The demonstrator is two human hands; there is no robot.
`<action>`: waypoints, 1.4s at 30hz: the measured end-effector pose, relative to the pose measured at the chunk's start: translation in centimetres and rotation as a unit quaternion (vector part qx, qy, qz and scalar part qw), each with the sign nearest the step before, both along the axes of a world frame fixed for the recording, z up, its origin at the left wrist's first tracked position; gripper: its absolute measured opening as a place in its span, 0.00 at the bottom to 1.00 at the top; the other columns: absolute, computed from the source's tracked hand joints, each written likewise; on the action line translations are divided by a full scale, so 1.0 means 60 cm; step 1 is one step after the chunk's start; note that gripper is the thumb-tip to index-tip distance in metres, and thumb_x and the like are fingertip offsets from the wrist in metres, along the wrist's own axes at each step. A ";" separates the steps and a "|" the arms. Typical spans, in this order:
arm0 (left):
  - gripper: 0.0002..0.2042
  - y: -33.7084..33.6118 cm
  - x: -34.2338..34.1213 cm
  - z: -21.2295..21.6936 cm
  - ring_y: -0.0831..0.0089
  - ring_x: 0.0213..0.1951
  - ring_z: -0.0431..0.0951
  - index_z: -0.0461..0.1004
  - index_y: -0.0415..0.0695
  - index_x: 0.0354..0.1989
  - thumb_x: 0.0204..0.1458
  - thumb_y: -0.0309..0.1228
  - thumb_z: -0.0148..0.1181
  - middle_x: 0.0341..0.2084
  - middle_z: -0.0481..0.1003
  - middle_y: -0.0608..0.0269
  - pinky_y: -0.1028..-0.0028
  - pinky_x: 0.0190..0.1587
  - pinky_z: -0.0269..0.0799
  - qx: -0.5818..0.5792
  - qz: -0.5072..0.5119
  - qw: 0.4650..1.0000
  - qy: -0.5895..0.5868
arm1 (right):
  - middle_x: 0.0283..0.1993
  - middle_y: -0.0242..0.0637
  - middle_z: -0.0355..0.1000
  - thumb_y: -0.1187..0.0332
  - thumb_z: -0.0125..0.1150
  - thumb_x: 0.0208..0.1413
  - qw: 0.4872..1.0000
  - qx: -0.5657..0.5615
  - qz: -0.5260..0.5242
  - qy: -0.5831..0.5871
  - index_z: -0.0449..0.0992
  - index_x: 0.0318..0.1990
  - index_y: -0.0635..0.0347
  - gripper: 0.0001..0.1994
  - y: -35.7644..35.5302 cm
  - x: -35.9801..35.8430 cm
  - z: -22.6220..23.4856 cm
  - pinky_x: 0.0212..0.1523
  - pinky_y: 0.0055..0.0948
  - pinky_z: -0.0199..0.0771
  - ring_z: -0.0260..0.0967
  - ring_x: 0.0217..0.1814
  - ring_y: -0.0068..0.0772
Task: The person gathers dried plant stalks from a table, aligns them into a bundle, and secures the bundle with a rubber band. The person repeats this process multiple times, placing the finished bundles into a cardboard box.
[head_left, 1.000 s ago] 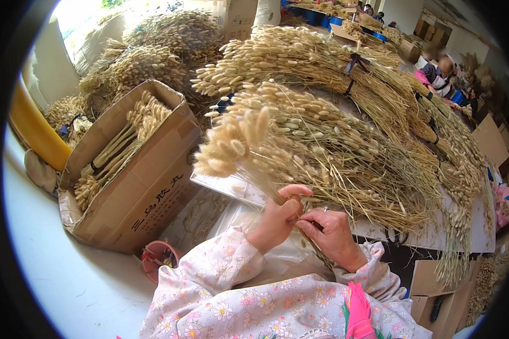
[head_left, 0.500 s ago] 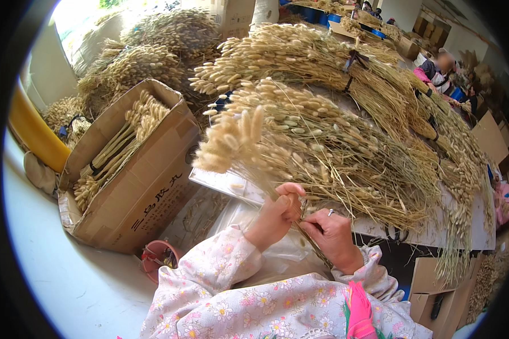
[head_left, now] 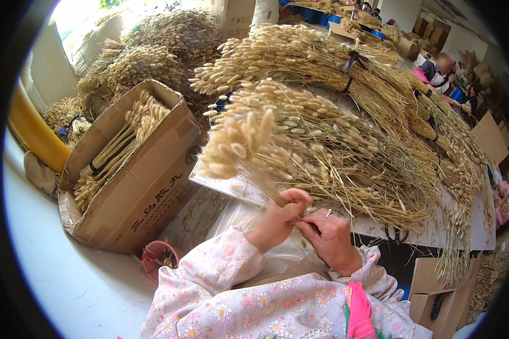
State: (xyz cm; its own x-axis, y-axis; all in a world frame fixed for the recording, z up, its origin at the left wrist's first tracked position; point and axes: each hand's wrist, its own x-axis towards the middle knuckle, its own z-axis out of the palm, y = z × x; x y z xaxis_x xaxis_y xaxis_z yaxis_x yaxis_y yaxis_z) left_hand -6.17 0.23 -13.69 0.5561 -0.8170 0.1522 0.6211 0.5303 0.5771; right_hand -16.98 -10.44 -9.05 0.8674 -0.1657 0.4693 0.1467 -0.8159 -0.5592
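Note:
A small bunch of dried bunny-tail grass [head_left: 237, 144] with fluffy cream heads points up and left from my hands. My left hand [head_left: 278, 217] is closed round its stems below the heads. Close beside it, my right hand [head_left: 329, 234], with a ring on one finger, pinches the lower stems; the fingertips of both hands nearly meet. Behind the bunch, a large loose pile of the same grass [head_left: 333, 147] covers the white table [head_left: 379, 226]. A tied bundle of grass [head_left: 300, 56] lies farther back, bound with a dark band.
At left stands a cardboard box [head_left: 152, 181] holding tied bunches, with a pink bucket [head_left: 159, 260] by its near corner. A yellow pole [head_left: 39, 133] rises at the far left. More bundles [head_left: 152, 45] are heaped behind. Another person [head_left: 438, 70] sits at the far right.
The bunch has shifted slightly right and down with my left hand. My right hand has moved a little closer to the left, still pinching the stems.

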 end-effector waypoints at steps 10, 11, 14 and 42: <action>0.07 -0.005 -0.016 0.008 0.80 0.29 0.71 0.75 0.40 0.37 0.49 0.22 0.59 0.30 0.73 0.67 0.80 0.33 0.69 0.048 0.048 0.998 0.005 | 0.23 0.35 0.73 0.64 0.70 0.46 0.997 -0.053 -0.042 -0.034 0.70 0.28 0.55 0.12 -0.004 0.008 -0.001 0.22 0.32 0.70 0.72 0.21 0.36; 0.06 -0.005 -0.019 0.009 0.79 0.30 0.72 0.75 0.40 0.37 0.49 0.21 0.59 0.30 0.74 0.66 0.79 0.34 0.70 0.049 0.050 0.997 0.012 | 0.24 0.35 0.73 0.64 0.70 0.45 0.997 -0.059 -0.042 -0.025 0.70 0.27 0.55 0.12 -0.004 0.008 -0.003 0.22 0.32 0.70 0.73 0.21 0.36; 0.03 -0.008 -0.026 0.009 0.80 0.27 0.69 0.74 0.39 0.34 0.53 0.24 0.58 0.25 0.72 0.67 0.79 0.33 0.68 0.075 0.061 0.995 0.015 | 0.23 0.34 0.73 0.63 0.72 0.44 0.994 -0.086 -0.028 -0.057 0.71 0.30 0.56 0.13 -0.003 0.010 -0.011 0.23 0.33 0.70 0.73 0.22 0.38; 0.21 -0.040 -0.036 0.029 0.82 0.13 0.52 0.68 0.39 0.20 0.63 0.39 0.47 0.09 0.55 0.72 0.78 0.19 0.51 -0.001 -0.049 0.998 -0.043 | 0.33 0.34 0.72 0.61 0.51 0.62 0.892 0.260 0.171 0.327 0.71 0.44 0.63 0.13 -0.071 -0.042 -0.003 0.33 0.27 0.68 0.69 0.32 0.26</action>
State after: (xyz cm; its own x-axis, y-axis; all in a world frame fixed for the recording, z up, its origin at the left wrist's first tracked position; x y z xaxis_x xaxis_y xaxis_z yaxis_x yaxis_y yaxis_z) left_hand -8.35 -2.19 -11.97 0.4590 -0.8660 0.1985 0.6173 0.4715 0.6298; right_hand -19.48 -14.67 -9.21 0.9691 0.1130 -0.2192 -0.1594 -0.3913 -0.9064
